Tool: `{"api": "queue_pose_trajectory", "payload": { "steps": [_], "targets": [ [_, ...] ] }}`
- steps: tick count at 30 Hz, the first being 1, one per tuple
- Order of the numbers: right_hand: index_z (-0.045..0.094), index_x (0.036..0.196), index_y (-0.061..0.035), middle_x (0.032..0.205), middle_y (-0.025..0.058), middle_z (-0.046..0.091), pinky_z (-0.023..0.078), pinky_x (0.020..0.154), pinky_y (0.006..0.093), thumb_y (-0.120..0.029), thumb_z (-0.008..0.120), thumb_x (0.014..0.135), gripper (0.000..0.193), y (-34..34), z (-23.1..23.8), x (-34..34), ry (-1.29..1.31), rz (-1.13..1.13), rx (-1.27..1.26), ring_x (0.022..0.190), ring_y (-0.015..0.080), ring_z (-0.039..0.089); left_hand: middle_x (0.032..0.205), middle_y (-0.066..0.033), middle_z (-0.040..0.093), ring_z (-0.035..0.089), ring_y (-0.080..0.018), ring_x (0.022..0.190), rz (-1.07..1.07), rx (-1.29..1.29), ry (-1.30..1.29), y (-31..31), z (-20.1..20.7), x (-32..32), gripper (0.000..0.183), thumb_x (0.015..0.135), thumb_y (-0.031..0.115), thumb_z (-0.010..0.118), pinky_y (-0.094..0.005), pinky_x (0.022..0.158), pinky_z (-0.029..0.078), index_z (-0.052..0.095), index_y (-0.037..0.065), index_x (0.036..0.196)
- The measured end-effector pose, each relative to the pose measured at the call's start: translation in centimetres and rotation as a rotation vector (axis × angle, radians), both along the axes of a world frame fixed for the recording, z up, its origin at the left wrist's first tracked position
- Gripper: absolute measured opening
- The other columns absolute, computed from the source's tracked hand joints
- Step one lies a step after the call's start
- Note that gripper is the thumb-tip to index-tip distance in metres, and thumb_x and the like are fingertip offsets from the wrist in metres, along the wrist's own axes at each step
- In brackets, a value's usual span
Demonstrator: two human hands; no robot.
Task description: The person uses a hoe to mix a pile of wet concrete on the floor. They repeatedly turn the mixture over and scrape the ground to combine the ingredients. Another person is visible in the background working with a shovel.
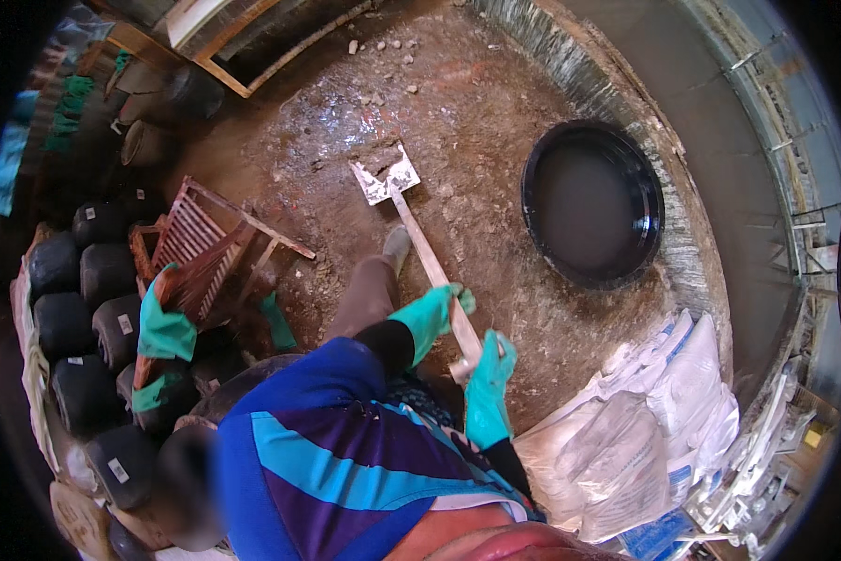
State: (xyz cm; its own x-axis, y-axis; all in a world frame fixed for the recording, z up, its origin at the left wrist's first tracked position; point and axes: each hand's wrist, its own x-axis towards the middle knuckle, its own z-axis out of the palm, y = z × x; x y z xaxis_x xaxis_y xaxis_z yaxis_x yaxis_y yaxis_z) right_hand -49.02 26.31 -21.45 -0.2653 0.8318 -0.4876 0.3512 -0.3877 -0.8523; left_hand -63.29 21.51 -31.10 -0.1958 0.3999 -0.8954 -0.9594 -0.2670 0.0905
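A square-bladed shovel (422, 241) with a pale wooden handle slants away from me across the dirt floor. Its whitish, worn blade lies on the ground with some brown dirt on it. My left hand (430, 318), in a green rubber glove, is wrapped round the lower middle of the handle. Nearer my body, my right hand (489, 381), gloved the same way, closes on the handle's end by the crosspiece; part of its grip is hidden. One of my boots (398, 245) stands beside the handle, to its left.
A round black tub (592, 204) of murky liquid stands right, against a curved low wall (687, 187). White sacks (640, 430) are piled at lower right. On the left are a wooden chair (205, 252) with green gloves (166, 327) on it and several black containers (63, 323).
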Motion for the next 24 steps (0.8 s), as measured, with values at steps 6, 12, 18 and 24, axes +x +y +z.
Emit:
{"api": "queue_pose_trajectory", "payload": {
  "steps": [6,12,18,24],
  "targets": [
    [0.054,0.081,-0.0061,0.065,0.0076,0.052,0.038,0.04,0.0305,-0.03,0.063,0.089,0.027,0.9,-2.8,2.3,-0.542,-0.211,-0.222,0.051,0.0167,0.049,0.087,-0.0089,0.064,0.065,-0.0265,0.074,0.152,0.047,-0.237,0.0,-10.7,-4.2,0.015,0.093,0.021,0.062,-0.0419,0.063,0.057,0.059,0.007,0.096],
    [0.061,0.073,-0.0026,0.067,0.0031,0.054,0.044,0.058,0.032,-0.012,0.063,0.08,0.012,4.3,-5.7,4.0,-0.49,-0.072,-0.019,0.063,0.0145,0.052,0.078,-0.0102,0.064,0.065,-0.0252,0.067,0.122,-0.186,-0.072,0.7,-18.3,-8.3,0.006,0.086,0.008,0.061,-0.0384,0.06,0.055,0.062,0.003,0.088],
    [0.063,0.103,-0.002,0.088,0.0089,0.061,0.053,0.051,0.0376,-0.01,0.066,0.085,0.02,13.0,-11.0,9.6,-0.345,-0.051,0.012,0.065,0.0223,0.059,0.072,-0.0134,0.063,0.065,-0.0262,0.06,0.257,-0.405,-0.058,8.2,-16.1,-7.9,0.002,0.081,-0.002,0.057,-0.0362,0.058,0.058,0.057,-0.001,0.079],
    [0.059,0.113,-0.0033,0.105,0.0123,0.063,0.057,0.05,0.0392,-0.015,0.067,0.085,0.031,24.0,-8.6,8.8,-0.174,-0.047,-0.067,0.075,0.0288,0.066,0.074,-0.0125,0.061,0.066,-0.028,0.065,0.349,-0.333,0.203,14.6,-9.4,-6.9,0.009,0.077,-0.005,0.06,-0.0366,0.062,0.059,0.054,-0.001,0.084]
  ]
}}
